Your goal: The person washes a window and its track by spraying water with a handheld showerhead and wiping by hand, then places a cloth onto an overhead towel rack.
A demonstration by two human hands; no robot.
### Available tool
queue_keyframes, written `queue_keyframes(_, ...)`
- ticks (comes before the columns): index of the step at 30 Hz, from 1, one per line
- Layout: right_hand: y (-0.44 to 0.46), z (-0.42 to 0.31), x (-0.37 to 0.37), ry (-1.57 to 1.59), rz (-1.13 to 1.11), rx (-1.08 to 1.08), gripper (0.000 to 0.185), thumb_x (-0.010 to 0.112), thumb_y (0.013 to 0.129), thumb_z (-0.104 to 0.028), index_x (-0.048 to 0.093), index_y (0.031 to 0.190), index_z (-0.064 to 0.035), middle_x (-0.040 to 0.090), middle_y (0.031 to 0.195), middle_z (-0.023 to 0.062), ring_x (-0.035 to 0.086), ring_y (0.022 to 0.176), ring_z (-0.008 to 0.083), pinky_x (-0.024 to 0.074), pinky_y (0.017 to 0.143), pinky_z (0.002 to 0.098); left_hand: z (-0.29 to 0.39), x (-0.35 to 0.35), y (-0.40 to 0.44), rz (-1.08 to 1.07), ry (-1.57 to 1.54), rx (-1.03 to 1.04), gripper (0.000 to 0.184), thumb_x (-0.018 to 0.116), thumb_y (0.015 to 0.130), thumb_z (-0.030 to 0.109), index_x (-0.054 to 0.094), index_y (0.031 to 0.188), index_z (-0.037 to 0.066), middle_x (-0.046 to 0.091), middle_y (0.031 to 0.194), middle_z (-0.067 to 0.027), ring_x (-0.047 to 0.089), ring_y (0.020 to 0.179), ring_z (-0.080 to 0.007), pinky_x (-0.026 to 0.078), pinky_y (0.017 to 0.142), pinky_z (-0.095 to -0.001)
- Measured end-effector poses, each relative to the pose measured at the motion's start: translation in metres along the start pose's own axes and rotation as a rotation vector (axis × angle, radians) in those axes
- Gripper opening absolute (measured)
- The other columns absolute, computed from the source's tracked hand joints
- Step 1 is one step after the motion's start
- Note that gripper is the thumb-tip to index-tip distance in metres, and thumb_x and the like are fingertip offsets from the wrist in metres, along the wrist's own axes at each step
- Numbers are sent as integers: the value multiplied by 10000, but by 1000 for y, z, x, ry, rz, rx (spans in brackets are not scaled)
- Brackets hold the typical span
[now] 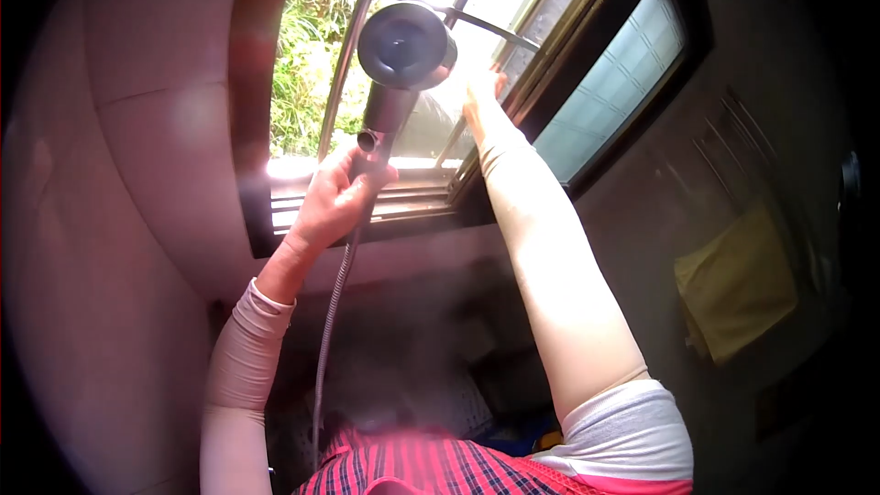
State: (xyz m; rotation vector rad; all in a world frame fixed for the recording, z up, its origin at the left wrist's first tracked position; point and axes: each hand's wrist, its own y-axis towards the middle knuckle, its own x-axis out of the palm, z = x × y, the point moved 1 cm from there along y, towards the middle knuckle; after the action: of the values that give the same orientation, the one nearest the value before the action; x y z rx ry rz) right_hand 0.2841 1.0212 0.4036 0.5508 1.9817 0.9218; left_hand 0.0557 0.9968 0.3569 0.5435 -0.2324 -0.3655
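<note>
My left hand [344,197] is wrapped round the handle of a dark handheld shower head [401,46], raised in front of the window. Its round face is turned toward me, and a ribbed metal hose [334,321] hangs down from the handle. Farther up and to the right, my right hand [483,96] reaches to the window [431,211] beside the frame. Its fingers look curled, but strong glare washes out most of the hand and hides whatever is in it. Both forearms wear pale sleeves.
Metal bars [344,64] cross the window opening, with green plants [307,73] outside. A dark-framed pane [612,92] stands on the right. On the right wall, a yellow cloth [738,284] hangs below a rack [724,151]. Pale tiles [156,147] cover the left wall.
</note>
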Motion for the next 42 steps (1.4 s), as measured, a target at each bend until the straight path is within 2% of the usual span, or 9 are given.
queue_keyframes(15, -40, 85, 157, -449, -494, -107, 266, 516, 818, -133, 602, 1004, 37, 605, 955, 233, 608, 854, 355, 488, 766, 430, 6, -18, -25, 6, 137, -63, 168, 595, 904, 128, 569, 1022, 12, 630, 908, -40, 572, 871, -97, 452, 813, -252)
queue_keyframes(26, -12, 90, 136, -231, -885, -292, 258, 519, 866, -187, 596, 937, 49, 609, 886, 257, 597, 851, 393, 474, 768, 466, -1, -21, -23, 54, 133, -83, 152, 597, 906, 121, 588, 999, 1, 628, 903, -40, 556, 857, -92, 445, 801, -254)
queue_keyframes(27, -13, 61, 127, -134, -915, -41, 319, 529, 882, -230, 580, 1000, 61, 609, 927, 257, 590, 901, 391, 471, 798, 465, 0, -19, -19, 49, 105, -81, 145, 594, 906, 113, 588, 998, 1, 627, 901, -37, 554, 851, -91, 445, 794, -250)
queue_keyframes(30, -20, 79, 120, -313, -888, -325, 408, 607, 842, -271, 572, 1101, 42, 621, 959, 256, 602, 907, 397, 482, 812, 468, 19, -8, -7, 33, 91, -50, 140, 569, 906, 79, 582, 1017, -5, 631, 883, -41, 559, 831, -94, 451, 766, -239)
queue_keyframes(31, -8, 24, 72, -337, -968, -165, 386, 625, 806, -214, 585, 1119, 10, 631, 994, 248, 622, 901, 386, 495, 797, 464, 27, -6, -2, 8, 88, -5, 150, 568, 903, 82, 580, 1022, -8, 637, 884, -52, 569, 832, -99, 457, 759, -243)
queue_keyframes(33, 31, -17, 27, -371, -666, 22, 246, 576, 771, -93, 626, 992, 2, 637, 907, 226, 639, 776, 381, 511, 730, 444, 42, -2, 13, -11, 126, 77, 185, 545, 891, 84, 572, 1041, -21, 653, 905, -93, 599, 827, -120, 472, 729, -258)
queue_keyframes(36, 103, -46, -32, -258, -36, -456, 199, 558, 687, -51, 653, 830, 49, 642, 785, 244, 647, 772, 393, 531, 728, 442, 72, 7, 39, -68, 214, 125, 178, 612, 900, 148, 562, 989, 3, 611, 869, -28, 541, 824, -67, 437, 767, -235)
queue_keyframes(38, 157, -60, -58, -692, -289, -414, 197, 523, 733, -74, 682, 818, 4, 646, 854, 246, 645, 830, 367, 525, 735, 434, 88, 13, 52, -67, 252, 77, 183, 612, 903, 167, 588, 967, -3, 620, 851, -34, 551, 808, -67, 446, 755, -231)
queue_keyframes(42, 275, -23, -61, -604, -104, -586, 202, 482, 790, -97, 662, 822, -9, 649, 781, 184, 636, 739, 336, 516, 690, 415, 104, 17, 68, -82, 246, 145, 188, 616, 895, 182, 595, 947, 3, 607, 836, -23, 531, 776, -62, 432, 720, -221)
